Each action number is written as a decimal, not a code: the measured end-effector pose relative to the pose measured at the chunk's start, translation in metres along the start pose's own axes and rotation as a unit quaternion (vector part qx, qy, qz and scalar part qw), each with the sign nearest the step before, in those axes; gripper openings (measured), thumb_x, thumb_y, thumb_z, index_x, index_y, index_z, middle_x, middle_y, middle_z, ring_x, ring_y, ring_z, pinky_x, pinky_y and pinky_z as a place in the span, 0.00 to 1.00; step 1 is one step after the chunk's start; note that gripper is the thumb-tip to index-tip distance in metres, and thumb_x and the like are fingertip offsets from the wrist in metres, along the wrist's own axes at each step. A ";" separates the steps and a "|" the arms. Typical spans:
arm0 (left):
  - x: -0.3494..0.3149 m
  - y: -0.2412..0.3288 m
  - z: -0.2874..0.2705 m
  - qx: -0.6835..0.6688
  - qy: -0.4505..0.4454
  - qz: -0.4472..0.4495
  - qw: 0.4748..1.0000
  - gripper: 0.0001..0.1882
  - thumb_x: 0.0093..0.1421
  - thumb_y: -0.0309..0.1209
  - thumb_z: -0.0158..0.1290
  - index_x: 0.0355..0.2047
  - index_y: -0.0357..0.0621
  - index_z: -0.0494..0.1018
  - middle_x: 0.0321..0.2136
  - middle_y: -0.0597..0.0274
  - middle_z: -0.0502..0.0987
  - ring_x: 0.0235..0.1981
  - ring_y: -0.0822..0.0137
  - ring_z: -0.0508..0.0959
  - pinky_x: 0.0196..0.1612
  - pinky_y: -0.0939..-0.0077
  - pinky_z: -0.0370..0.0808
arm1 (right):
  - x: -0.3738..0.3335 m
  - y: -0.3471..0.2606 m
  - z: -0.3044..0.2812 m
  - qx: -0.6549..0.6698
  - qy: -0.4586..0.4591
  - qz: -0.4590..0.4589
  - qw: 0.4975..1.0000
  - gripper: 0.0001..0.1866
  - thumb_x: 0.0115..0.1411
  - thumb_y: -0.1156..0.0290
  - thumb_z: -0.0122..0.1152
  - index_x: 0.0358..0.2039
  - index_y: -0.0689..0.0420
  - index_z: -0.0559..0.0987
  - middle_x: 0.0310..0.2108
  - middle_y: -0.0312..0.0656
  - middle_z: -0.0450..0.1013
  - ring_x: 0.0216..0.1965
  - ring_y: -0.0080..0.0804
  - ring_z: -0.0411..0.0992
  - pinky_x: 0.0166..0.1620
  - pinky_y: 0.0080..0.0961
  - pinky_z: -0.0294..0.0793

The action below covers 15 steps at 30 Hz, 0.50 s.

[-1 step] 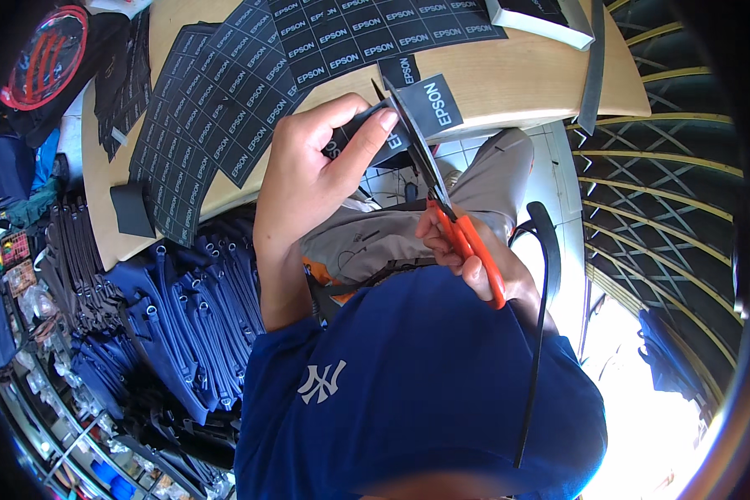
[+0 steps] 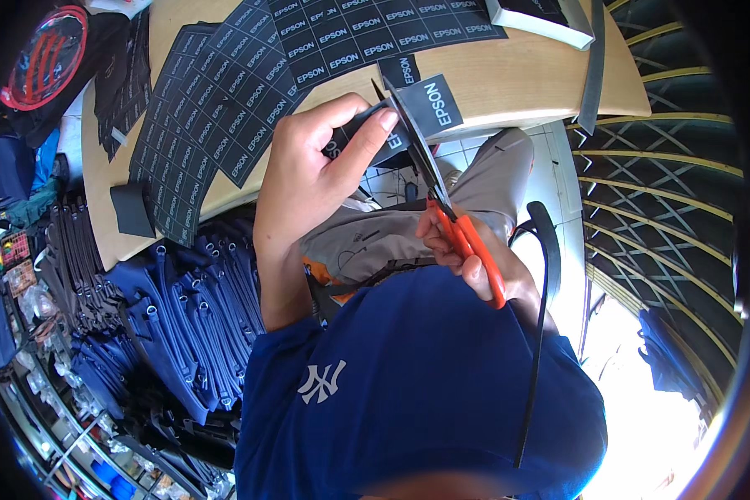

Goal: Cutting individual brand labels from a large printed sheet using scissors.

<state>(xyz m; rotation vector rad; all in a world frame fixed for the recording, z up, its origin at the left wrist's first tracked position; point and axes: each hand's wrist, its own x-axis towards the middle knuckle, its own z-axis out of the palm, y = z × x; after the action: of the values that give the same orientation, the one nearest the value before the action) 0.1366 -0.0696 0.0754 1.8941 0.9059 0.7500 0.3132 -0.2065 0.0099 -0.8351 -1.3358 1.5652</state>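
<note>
My left hand [image 2: 312, 167] is closed, pinching a dark strip of printed labels [image 2: 438, 105] between thumb and fingers just off the table's near edge. My right hand [image 2: 475, 258] grips a pair of scissors [image 2: 468, 240] by the orange handles. Their dark blades straddle the strip just right of my left thumb, with the tips pointing away from me. One label section of the strip sticks out to the right of the blades. Behind the blade tips, a small dark label piece [image 2: 401, 71] lies on the table.
Several dark printed label sheets [image 2: 225, 92] cover the curved wooden table [image 2: 525, 79]. A white box [image 2: 550, 27] stands at the far right, beside a dark strip [image 2: 592, 83] hanging over the edge. Blue straps [image 2: 200, 321] hang at the left. A folding lattice gate [image 2: 658, 192] is at the right.
</note>
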 end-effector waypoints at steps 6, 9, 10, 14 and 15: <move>0.000 0.000 0.000 0.000 -0.004 -0.008 1.000 0.13 0.60 0.30 0.53 0.21 0.34 0.71 0.13 0.70 0.64 0.17 0.84 0.59 0.18 0.84 0.55 | -0.001 -0.005 0.001 0.027 0.003 0.035 0.999 0.34 0.61 0.41 0.43 0.38 0.68 0.65 0.20 0.35 0.58 0.22 0.23 0.57 0.29 0.22 0.58; 0.001 0.000 -0.001 0.004 -0.012 -0.014 1.000 0.12 0.59 0.29 0.54 0.24 0.32 0.73 0.12 0.64 0.69 0.16 0.82 0.63 0.17 0.82 0.58 | 0.000 -0.007 -0.001 0.010 0.004 0.056 0.998 0.27 0.64 0.47 0.41 0.36 0.64 0.66 0.21 0.35 0.59 0.23 0.23 0.57 0.29 0.22 0.59; 0.001 0.000 -0.002 0.004 -0.012 -0.015 1.000 0.11 0.59 0.29 0.54 0.24 0.32 0.73 0.13 0.64 0.69 0.16 0.82 0.63 0.17 0.82 0.58 | 0.001 -0.007 -0.001 -0.012 -0.004 0.058 0.998 0.23 0.66 0.51 0.40 0.34 0.63 0.66 0.22 0.35 0.59 0.24 0.23 0.58 0.30 0.23 0.59; 0.000 -0.003 -0.001 0.007 -0.005 0.006 1.000 0.11 0.59 0.29 0.54 0.24 0.32 0.73 0.12 0.64 0.69 0.15 0.82 0.63 0.17 0.83 0.58 | 0.000 -0.009 0.001 0.001 0.013 0.087 0.996 0.20 0.67 0.54 0.39 0.31 0.60 0.66 0.22 0.35 0.59 0.24 0.23 0.58 0.30 0.23 0.59; 0.000 -0.004 -0.001 0.002 -0.006 0.000 1.000 0.12 0.60 0.30 0.54 0.24 0.32 0.73 0.13 0.64 0.69 0.16 0.82 0.63 0.17 0.83 0.59 | 0.000 -0.010 0.001 0.010 0.009 0.102 0.995 0.19 0.68 0.55 0.39 0.30 0.59 0.65 0.22 0.35 0.59 0.24 0.23 0.57 0.30 0.23 0.59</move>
<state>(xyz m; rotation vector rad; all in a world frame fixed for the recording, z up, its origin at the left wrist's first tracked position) 0.1349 -0.0678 0.0723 1.9014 0.9008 0.7378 0.3144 -0.2066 0.0196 -0.9961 -1.2528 1.7208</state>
